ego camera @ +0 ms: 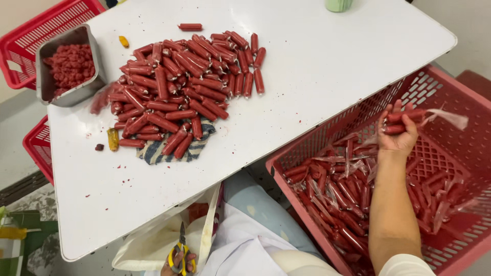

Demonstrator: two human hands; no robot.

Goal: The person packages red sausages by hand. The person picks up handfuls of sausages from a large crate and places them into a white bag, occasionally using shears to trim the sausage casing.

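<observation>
With your right hand [396, 134] clamped on wrapped red sausages [405, 122] over the red plastic basket [463, 97], keep your left hand [176, 263] closed on the yellow-handled scissors [180, 253] near your lap.

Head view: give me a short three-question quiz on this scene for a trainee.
1. True or false: the right hand holds wrapped sausages over the red basket.
2. What does the left hand hold? A) a knife B) yellow-handled scissors C) a spoon
3. Fill in: the pile of sausages on the white table partly lies on a striped ____.

Key: 1 true. 2 B. 3 cloth.
</observation>
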